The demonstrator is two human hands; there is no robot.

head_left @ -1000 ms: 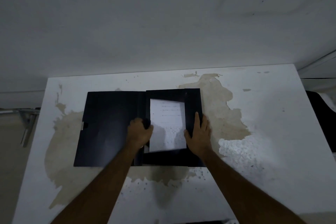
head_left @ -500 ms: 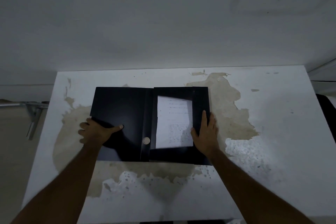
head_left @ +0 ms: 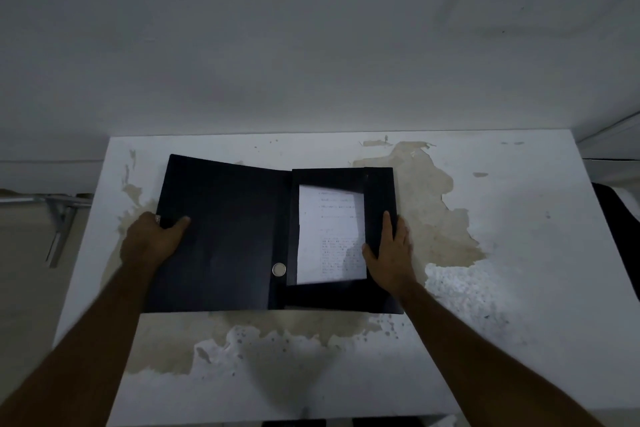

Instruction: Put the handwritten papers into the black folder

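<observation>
The person is leaning over a white desk [head_left: 519,218] with big worn tan patches, and the black plastic folder [head_left: 225,236] is lying open on it like a book. The handwritten white papers [head_left: 330,236] are already sitting inside the folder's right half, tucked behind the dark flaps that frame them, the top flap overlapping the sheet's upper edge. The left hand [head_left: 152,243] is curling round the outer edge of the left cover, thumb on top and fingers under, gripping it just by a small metal clasp. The right hand [head_left: 391,250] is lying flat and open, fingers straight, pressing down on the right flap, with the thumb touching the papers' edge; it is clutching nothing. A round silver snap button [head_left: 278,269] is showing near the spine. It looks to me as though closing the cover is the step in hand. To do it well, I would keep the right palm pinning the flap until the cover comes nearly over, then slide it out sideways, so the sheets do not ride up or crease.
</observation>
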